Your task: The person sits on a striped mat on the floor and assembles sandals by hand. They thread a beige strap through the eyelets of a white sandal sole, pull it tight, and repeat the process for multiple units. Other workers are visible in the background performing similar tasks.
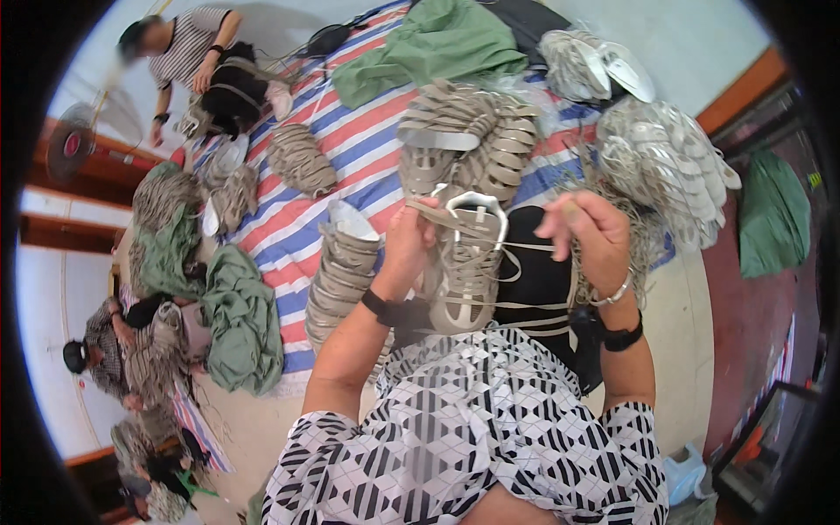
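Working above a red, white and blue striped sheet [363, 166] spreading through the centre and upper left of the frame, wearing a black-and-white patterned shirt [507, 420] filling the lower centre. Facing a heap of pale shoes [656, 166] at upper right and a crumpled green cloth [437, 52] at upper centre. Having a row of nested beige shoes [339, 284] lying just beside the left wrist.

Handling a beige sneaker [464, 280] at the centre of the frame, pointing its toe toward the lower edge. Apparently dealing with the lacing at this step; probably calling next for a firm hold on the shoe and even tension on the lace.

Reaching in from the lower edge with both forearms, bending at the elbows. Setting the left hand [407, 236] against the sneaker's upper left side, pinching a beige strip [426, 213] between thumb and fingers. Raising the right hand [595, 232] right of centre, apart from the sneaker, curling the fingers toward it. Running thin pale laces [534, 248] toward those fingertips, not showing clearly whether gripping them or merely hovering near.
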### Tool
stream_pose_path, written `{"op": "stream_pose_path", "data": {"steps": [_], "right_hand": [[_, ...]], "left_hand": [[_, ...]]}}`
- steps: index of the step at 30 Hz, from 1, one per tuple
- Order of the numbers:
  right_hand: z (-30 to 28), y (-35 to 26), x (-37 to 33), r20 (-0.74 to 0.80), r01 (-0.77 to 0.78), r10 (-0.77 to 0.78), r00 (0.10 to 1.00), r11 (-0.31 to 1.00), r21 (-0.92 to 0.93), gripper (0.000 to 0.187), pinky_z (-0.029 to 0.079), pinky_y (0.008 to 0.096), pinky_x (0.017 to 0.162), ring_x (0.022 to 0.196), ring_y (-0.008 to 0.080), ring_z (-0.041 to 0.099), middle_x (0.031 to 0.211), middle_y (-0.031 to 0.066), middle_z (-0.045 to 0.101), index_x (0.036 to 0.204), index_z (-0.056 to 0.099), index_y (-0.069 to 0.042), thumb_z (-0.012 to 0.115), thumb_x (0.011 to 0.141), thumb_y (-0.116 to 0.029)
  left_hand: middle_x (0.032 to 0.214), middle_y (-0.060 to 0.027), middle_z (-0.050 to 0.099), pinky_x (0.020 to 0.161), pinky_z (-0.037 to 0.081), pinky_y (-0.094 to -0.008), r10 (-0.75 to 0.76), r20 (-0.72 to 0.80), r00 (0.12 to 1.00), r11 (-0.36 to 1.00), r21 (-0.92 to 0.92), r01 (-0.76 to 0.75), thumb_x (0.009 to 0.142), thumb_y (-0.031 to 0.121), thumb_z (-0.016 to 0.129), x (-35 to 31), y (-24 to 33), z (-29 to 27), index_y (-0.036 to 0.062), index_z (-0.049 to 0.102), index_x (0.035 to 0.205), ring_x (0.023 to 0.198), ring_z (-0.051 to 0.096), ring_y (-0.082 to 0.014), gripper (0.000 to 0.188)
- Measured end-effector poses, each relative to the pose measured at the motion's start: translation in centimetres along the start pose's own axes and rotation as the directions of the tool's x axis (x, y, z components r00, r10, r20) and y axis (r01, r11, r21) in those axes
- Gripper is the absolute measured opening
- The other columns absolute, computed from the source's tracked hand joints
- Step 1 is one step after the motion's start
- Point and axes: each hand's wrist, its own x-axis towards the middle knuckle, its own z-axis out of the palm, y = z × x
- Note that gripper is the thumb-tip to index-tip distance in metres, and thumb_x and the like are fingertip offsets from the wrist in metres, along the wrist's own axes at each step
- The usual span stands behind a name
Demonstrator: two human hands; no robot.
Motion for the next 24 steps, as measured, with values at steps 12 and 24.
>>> {"op": "stream_pose_path", "data": {"steps": [12,24], "right_hand": [[-0.9,10.8,-1.1,-0.239,-0.235,0.177,0.955,0.942,-0.24,0.006,0.044,0.0219,0.045,0.049,0.0088,0.055,0.067,0.0062,0.064,0.09,0.058,-0.001,0.058,0.087,-0.006],[-0.1,10.0,-4.0,-0.083,-0.371,0.374,0.924,0.822,-0.433,0.008,0.047,0.0277,0.048,0.048,0.0159,0.06,0.061,0.0098,0.064,0.08,0.061,-0.002,0.061,0.083,-0.01]], "left_hand": [[0.071,0.0018,0.052,0.053,0.04,-0.0237,-0.069,-0.362,0.93,0.913,-0.399,-0.088,0.097,0.019,0.045,2.2,2.5,-8.5,0.0082,0.055,0.107,0.053,0.045,-0.008,0.018],[0.066,0.0037,0.045,0.041,0.026,-0.0226,0.185,-0.447,0.875,0.919,-0.238,-0.315,0.099,0.023,0.041,1.5,6.4,-9.0,0.0101,0.052,0.101,0.046,0.031,-0.0062,0.017]]}}
